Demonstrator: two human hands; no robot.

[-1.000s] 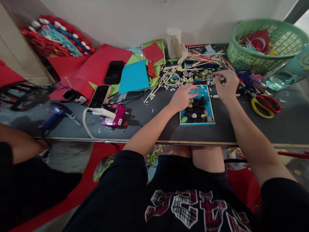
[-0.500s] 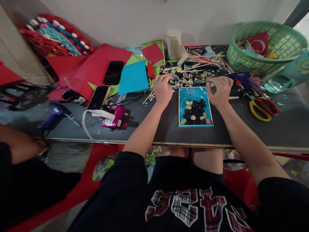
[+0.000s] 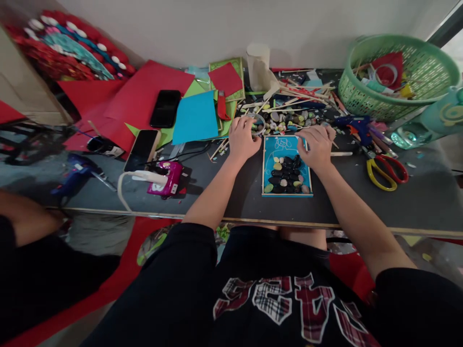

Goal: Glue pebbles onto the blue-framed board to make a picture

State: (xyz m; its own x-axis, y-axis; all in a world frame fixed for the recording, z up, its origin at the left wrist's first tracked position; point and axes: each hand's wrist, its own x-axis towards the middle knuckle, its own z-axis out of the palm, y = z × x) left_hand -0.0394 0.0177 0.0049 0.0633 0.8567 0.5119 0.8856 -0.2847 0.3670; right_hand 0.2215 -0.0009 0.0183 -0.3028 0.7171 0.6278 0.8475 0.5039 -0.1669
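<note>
A blue board [image 3: 268, 161] with thin wooden edging lies flat on the dark table. Black, yellow and pinkish pebbles [image 3: 285, 176] cover its lower part, and a white line drawing shows above them. At the board's upper left corner, my left hand [image 3: 243, 139] is curled round a clear ring [image 3: 261, 126] that looks like a roll of tape. My right hand [image 3: 316, 147] hovers over the board's upper right edge, fingers pinched. Something small and pale shows by its fingertips, too small to name.
Loose pebbles [image 3: 280, 123] and wooden sticks [image 3: 296, 99] lie behind the board. Scissors [image 3: 387, 172], a glue gun [image 3: 356, 124], a bottle [image 3: 415, 127] and a green basket [image 3: 379, 99] stand right. Leftward are phones [image 3: 165, 109], a pink power adapter [image 3: 170, 179], coloured paper [image 3: 195, 117] and another person's arm [image 3: 29, 212].
My right hand has moved from the pebbles beyond the board's corner toward me, over its upper right edge. My left hand stays by the ring. The view has shifted slightly.
</note>
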